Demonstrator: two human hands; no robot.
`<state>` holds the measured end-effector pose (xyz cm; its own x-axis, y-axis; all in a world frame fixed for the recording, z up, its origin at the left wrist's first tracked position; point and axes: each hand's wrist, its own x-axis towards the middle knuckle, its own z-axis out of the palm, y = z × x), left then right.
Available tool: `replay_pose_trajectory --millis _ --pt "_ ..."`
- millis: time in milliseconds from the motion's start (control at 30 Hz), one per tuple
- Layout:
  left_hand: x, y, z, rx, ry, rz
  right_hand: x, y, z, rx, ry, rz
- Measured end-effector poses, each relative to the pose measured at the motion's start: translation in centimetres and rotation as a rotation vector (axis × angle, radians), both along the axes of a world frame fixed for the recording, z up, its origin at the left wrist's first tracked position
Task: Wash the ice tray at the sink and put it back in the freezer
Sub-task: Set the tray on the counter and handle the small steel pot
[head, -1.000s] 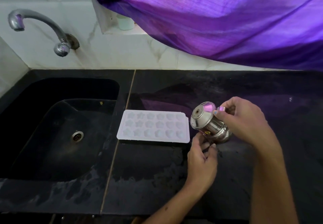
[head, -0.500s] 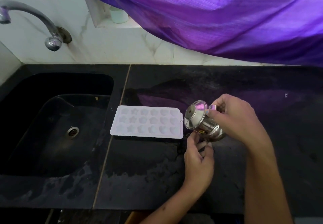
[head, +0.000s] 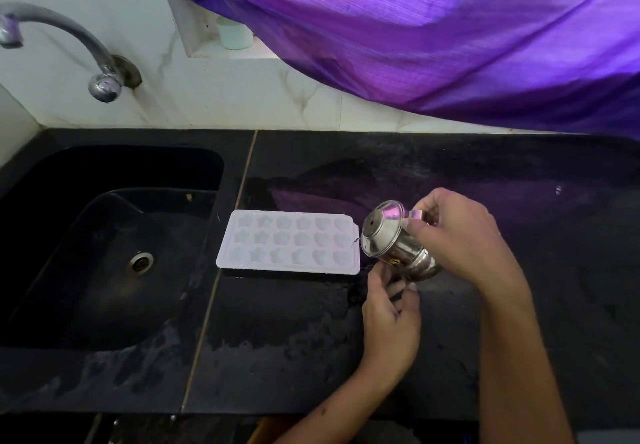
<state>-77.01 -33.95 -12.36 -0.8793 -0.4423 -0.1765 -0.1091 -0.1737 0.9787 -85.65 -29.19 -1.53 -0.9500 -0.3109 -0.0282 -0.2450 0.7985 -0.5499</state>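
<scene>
While the white plastic ice tray with star-shaped cells (head: 288,243) lies on the black counter at the sink's three o'clock, a tilted steel can (head: 394,242) is gripped by the right hand (head: 464,235), the left hand (head: 393,305) is cupped empty beneath, so soaping seems underway and rinsing is called for next.

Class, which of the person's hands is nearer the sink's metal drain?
Left. The left hand sits below the tilted steel pot, closer to the drain; the right hand holds the pot farther right.
</scene>
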Motion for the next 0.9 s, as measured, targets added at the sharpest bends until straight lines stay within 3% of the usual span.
replay_pose_trajectory --millis 900 --pt "1.0 -1.1 0.5 -0.045 0.018 0.015 1.0 0.1 -0.1 -0.168 -0.072 -0.091"
